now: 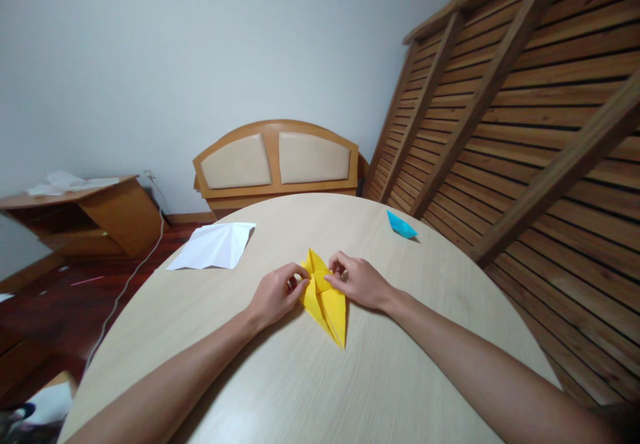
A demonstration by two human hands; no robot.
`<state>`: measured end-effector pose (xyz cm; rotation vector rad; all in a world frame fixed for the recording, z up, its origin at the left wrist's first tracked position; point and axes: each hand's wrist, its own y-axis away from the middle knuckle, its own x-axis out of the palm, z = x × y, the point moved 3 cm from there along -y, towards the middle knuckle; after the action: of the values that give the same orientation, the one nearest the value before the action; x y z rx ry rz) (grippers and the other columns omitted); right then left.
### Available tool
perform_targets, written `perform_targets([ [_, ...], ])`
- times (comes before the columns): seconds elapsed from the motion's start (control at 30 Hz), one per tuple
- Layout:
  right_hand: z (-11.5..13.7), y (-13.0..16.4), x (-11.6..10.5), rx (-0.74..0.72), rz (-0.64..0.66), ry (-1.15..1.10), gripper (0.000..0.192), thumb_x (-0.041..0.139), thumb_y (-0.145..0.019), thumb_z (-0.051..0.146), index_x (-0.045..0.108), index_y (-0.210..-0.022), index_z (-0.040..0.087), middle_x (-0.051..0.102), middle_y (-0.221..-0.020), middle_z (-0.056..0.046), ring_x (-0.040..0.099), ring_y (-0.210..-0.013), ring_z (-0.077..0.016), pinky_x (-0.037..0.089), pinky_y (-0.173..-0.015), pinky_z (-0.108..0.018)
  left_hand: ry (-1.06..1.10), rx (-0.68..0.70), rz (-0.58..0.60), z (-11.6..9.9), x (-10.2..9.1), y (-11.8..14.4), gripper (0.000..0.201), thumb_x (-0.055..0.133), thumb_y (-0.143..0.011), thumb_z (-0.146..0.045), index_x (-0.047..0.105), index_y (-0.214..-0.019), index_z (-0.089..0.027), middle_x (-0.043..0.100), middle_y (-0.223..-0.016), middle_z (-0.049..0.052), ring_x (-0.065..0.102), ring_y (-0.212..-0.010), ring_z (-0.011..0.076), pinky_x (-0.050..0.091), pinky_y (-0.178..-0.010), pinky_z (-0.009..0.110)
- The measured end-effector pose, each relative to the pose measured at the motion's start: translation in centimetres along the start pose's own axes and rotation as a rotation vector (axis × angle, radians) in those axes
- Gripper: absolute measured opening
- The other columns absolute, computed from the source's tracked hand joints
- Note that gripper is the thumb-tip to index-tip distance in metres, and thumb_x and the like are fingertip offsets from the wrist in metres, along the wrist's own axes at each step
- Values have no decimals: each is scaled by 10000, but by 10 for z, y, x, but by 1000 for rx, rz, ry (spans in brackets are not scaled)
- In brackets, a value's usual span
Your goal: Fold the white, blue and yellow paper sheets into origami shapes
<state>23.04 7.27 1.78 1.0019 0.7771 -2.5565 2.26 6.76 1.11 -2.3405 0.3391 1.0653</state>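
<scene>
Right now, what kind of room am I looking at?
Probably a home room used partly for storage: a bed headboard leans against the wall, slatted wooden bed frames stand propped up at the right, and yellow folded paper lies on a round table.

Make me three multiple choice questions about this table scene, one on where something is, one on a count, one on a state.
1. Where does the blue paper lie?
A. far right part of the table
B. under the left hand
C. on the floor

2. How many paper pieces are on the table?
A. one
B. three
C. five

3. What state is the yellow paper in?
A. flat and unfolded
B. crumpled into a ball
C. folded to a point, pinched by both hands

Answers:
1 A, it sits beyond the right hand near the far right edge.
2 B, white paper, yellow and blue.
3 C, the left hand and right hand grip its folded upper part.
</scene>
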Motion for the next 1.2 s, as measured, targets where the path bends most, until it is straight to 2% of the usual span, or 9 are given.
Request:
perform_targets([
  [0.13, 4, 0, -1, -18, 25, -13, 116, 544, -947, 326, 577, -941, 215, 674, -840, 0, 617, -737, -149, 429, -684, -264, 10, -7, 4, 2, 0, -1, 112, 558, -913, -282, 635, -930, -202, 679, -796, 3, 605, -614, 128, 479, -603, 236],
  [0.27, 6, 0, -2, -14, 31, -34, 201, 453, -998, 309, 626, -973, 209, 693, -870, -11, 619, -758, -150, 437, -700, -272, 16, -13, 2, 4, 1, -1, 103, 571, -910, -285, 628, -930, -201, 680, -811, 1, 603, -614, 125, 479, -600, 235],
  [0.5, 3, -1, 2, -79, 18, -109, 113, 556, -925, 201, 663, -962, 195, 690, -978, -42, 636, -861, -159, 489, -781, -285, 53, 13, 2, 4, 1, 0, 125, 561, -921, -302, 628, -941, -199, 669, -801, 5, 596, -614, 120, 492, -599, 232],
  [0.63, 2, -1, 4, -46, 26, -155, 134, 588, -899, 192, 627, -1027, 196, 670, -1053, -55, 639, -875, -166, 510, -806, -312, 78, 42, 8, 3, 1, 0, 141, 546, -931, -310, 625, -942, -194, 671, -818, 18, 613, -652, 129, 511, -612, 239],
  [0.83, 3, -1, 4, -22, 46, -207, 121, 602, -898, 208, 599, -1019, 199, 684, -1024, -48, 642, -873, -171, 521, -820, -332, 97, 55, 0, 2, 1, 0, 116, 565, -923, -291, 616, -961, -194, 683, -852, 23, 629, -690, 133, 520, -609, 235],
  [1.03, 4, 0, 4, -86, 33, -219, 185, 612, -872, 158, 617, -1052, 200, 672, -1030, -43, 630, -885, -161, 521, -829, -320, 110, 72, 15, 2, 3, 0, 161, 588, -923, -289, 620, -1048, -192, 684, -864, 17, 611, -651, 115, 530, -618, 235],
  [1.2, 6, 1, 3, -131, 42, -195, 299, 602, -867, 138, 624, -1155, 212, 651, -1107, -61, 621, -844, -147, 522, -830, -326, 93, 91, 39, 2, 3, 1, 178, 582, -933, -304, 631, -1061, -191, 682, -846, 16, 603, -627, 110, 529, -621, 237],
])
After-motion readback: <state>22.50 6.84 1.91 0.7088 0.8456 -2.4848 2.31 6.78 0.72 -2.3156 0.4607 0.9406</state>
